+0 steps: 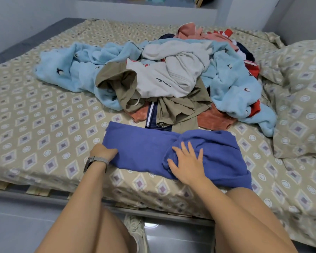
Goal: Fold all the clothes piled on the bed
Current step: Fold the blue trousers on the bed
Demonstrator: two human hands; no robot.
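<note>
At the near edge of the bed, a blue garment is laid flat on the patterned sheet. Its left edge is gripped by the left hand, fingers curled around the cloth and a watch worn on the wrist. The right hand is pressed on the garment's bunched right part, fingers straight and spread. At 12 o'clock from the garment, unfolded clothes are heaped beside a pillow at 3 o'clock.
</note>
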